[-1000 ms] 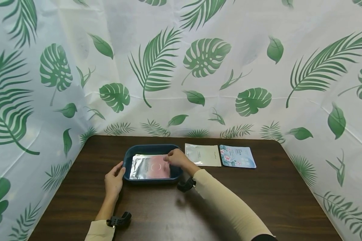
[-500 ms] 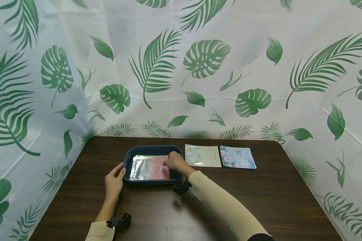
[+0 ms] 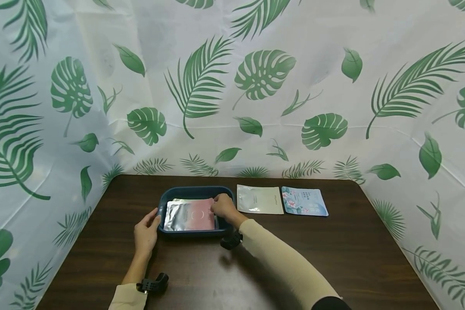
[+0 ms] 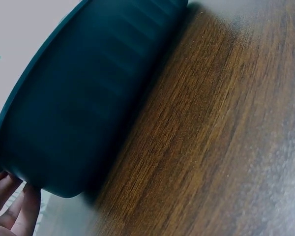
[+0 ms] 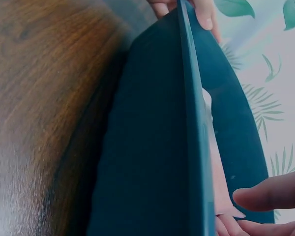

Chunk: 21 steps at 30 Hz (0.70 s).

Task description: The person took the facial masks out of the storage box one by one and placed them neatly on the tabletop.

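Observation:
A dark blue tray [image 3: 195, 234] sits toward the left of the table. Inside it lies a pink and silver face mask packet [image 3: 195, 215], on top of at least one other packet whose edge peeks out behind. My left hand [image 3: 145, 232] grips the tray's left end, thumb over the rim and fingers along the outer wall [image 4: 73, 98]. Over the tray's right side, my right hand [image 3: 224, 207] pinches the pink packet's right edge. In the right wrist view the thumb [image 5: 265, 194] is just above the packet's corner, with fingers low beside it, partly hidden by the rim.
Right of the tray, a cream packet [image 3: 260, 199] and a light blue floral packet [image 3: 305, 201] lie flat side by side on the brown wooden table [image 3: 294, 241]. A white leaf-print curtain [image 3: 255, 137] hangs behind the table.
The pink packet has slid slightly left inside the tray, and my right hand has shifted a little left. My left hand keeps its hold on the tray's end.

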Each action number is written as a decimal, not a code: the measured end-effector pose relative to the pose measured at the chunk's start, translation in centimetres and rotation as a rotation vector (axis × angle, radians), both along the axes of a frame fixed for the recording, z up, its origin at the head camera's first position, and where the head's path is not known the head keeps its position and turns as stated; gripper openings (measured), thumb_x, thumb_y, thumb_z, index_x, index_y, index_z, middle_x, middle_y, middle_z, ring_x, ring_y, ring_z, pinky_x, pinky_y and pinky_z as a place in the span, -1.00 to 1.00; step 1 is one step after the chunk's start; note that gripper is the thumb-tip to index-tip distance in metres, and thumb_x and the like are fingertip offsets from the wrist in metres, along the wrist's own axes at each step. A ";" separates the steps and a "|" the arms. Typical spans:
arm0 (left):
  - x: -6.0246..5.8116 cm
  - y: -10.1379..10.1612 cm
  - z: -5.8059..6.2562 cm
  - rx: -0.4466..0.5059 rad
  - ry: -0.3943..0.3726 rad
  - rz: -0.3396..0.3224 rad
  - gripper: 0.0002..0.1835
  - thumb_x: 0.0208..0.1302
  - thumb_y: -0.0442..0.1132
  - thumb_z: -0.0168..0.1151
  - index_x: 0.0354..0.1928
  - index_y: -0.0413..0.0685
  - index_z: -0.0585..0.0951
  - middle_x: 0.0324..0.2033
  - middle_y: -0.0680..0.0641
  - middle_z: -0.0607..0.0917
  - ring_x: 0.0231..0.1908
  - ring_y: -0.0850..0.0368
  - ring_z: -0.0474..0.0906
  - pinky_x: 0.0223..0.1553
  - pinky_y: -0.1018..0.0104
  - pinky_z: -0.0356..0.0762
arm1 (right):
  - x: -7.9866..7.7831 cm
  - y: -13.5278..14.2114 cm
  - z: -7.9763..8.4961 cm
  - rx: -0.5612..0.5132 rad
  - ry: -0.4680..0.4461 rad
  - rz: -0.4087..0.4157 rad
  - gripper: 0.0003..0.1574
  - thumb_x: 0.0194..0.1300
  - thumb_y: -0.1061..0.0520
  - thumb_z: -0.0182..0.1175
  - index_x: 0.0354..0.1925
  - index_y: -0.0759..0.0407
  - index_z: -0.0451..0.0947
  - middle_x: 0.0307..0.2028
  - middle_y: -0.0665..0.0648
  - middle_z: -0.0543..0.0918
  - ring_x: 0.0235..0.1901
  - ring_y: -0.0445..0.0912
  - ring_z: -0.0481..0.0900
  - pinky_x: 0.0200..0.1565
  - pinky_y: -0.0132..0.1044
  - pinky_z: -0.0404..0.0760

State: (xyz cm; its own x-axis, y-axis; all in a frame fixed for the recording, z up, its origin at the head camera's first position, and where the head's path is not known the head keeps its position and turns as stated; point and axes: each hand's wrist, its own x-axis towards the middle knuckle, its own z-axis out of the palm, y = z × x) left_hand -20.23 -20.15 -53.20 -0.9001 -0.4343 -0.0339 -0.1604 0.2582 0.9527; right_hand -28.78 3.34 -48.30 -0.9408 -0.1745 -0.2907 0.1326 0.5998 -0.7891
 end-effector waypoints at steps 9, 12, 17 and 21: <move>0.0 0.0 -0.1 -0.026 0.018 -0.005 -0.60 0.42 -0.22 0.11 0.25 -0.13 0.53 0.20 -0.24 0.57 -0.03 0.21 0.43 -0.25 0.73 0.29 | 0.0 -0.3 -0.6 -0.038 -0.052 0.113 -0.94 0.12 0.38 0.24 -0.47 0.36 0.62 -0.61 0.10 0.53 -0.61 -0.13 0.50 -0.52 -0.35 0.56; 0.0 -0.1 -0.1 -0.020 0.020 -0.010 -0.60 0.43 -0.22 0.10 0.26 -0.13 0.52 0.21 -0.25 0.56 0.03 0.11 0.42 -0.25 0.74 0.28 | 0.0 -0.4 -0.6 -0.032 -0.047 0.133 -0.96 0.07 0.42 0.24 -0.43 0.35 0.62 -0.60 0.11 0.55 -0.62 -0.12 0.54 -0.49 -0.28 0.64; 0.1 -0.1 0.0 -0.012 0.020 -0.017 -0.60 0.43 -0.22 0.10 0.26 -0.14 0.52 0.23 -0.24 0.55 0.11 0.03 0.42 -0.22 0.74 0.26 | 0.1 -0.4 -0.7 -0.034 -0.067 0.147 -0.83 0.04 0.43 0.30 -0.30 0.39 0.62 -0.53 0.16 0.59 -0.58 -0.10 0.56 -0.42 -0.22 0.68; 0.2 -0.2 0.0 -0.019 0.005 -0.016 -0.60 0.44 -0.21 0.08 0.27 -0.13 0.51 0.25 -0.22 0.54 0.08 0.07 0.41 -0.22 0.73 0.25 | 0.2 -0.4 -0.6 -0.039 -0.062 0.135 -0.88 0.06 0.41 0.31 -0.33 0.39 0.63 -0.55 0.16 0.59 -0.58 -0.10 0.56 -0.40 -0.23 0.69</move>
State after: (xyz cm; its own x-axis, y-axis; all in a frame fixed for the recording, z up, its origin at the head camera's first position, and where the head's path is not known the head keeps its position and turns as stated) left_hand -20.00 -20.33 -53.21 -0.9071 -0.4203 -0.0216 -0.1517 0.2788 0.9483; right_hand -28.60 2.95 -48.92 -0.8882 -0.3106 -0.3385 0.1023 0.5846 -0.8049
